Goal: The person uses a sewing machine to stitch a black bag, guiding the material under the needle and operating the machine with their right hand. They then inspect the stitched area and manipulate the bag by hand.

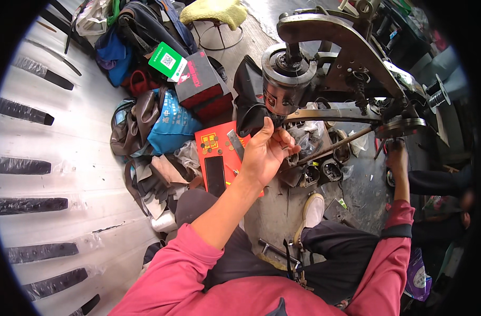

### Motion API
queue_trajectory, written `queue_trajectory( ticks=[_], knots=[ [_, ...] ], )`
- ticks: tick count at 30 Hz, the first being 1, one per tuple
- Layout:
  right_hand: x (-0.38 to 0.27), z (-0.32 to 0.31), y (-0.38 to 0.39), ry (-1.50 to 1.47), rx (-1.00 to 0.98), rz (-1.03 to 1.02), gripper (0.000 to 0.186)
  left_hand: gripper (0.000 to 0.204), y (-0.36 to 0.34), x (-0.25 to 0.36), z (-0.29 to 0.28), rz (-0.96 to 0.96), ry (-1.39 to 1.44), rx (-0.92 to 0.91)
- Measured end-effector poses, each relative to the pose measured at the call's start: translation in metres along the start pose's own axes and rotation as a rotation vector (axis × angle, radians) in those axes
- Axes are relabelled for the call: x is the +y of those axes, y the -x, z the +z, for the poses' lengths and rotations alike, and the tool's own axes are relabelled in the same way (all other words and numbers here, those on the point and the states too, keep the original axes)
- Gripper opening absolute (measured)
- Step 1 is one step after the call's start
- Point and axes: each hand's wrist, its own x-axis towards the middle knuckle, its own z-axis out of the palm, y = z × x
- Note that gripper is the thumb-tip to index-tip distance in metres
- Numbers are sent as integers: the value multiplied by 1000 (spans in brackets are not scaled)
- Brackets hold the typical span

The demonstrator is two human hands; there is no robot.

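Note:
A cobbler's sewing machine [339,32] of worn metal stands ahead to the right, with a thick steel cylinder [287,84] at its head. A black, soft, leather-like piece [249,95] hangs against the cylinder's left side and under its end. My left hand [269,150] is closed at that piece's lower edge, thumb up and fingers curled. What lies inside the curl is hidden. Further right, my right hand [396,154] reaches up to the rim of the machine's round handwheel [404,128]. Its fingers look closed there, though they are dark and partly hidden.
Left of my left hand lie a red board [202,142] with coins, a black phone [215,176] and a metal ruler [235,143]. Beyond are a dark box [203,84], a blue bag [172,126] and a yellow-covered stool [214,13]. Small containers [331,171] stand below the machine.

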Motion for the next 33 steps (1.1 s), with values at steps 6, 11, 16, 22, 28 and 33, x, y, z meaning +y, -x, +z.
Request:
queue_trajectory(
  ticks=[6, 11, 16, 22, 28, 33],
  knots=[
    [-125, -11, 38, -290, -162, 253, 35, 45, 1, 1, 1, 0, 8, -12],
    [-123, -71, 4, -166, 278, 16, 20, 40, 1, 2, 3, 0, 13, -10],
    [-32, -74, -23, 206, 310, 109, 26, 39, 0, 4, 2, -9, -1, -8],
    [-10, -3, 0, -126, -65, 239, 29, 38, -1, 5, 0, -21, 6, -19],
    [-120, -12, 34, -285, -153, 227, 34, 39, -1, 3, 0, -17, -9, -8],
    [-116, -70, 3, -171, 288, 16, 20, 39, -1, 6, -1, -44, -7, -9]
  ],
)
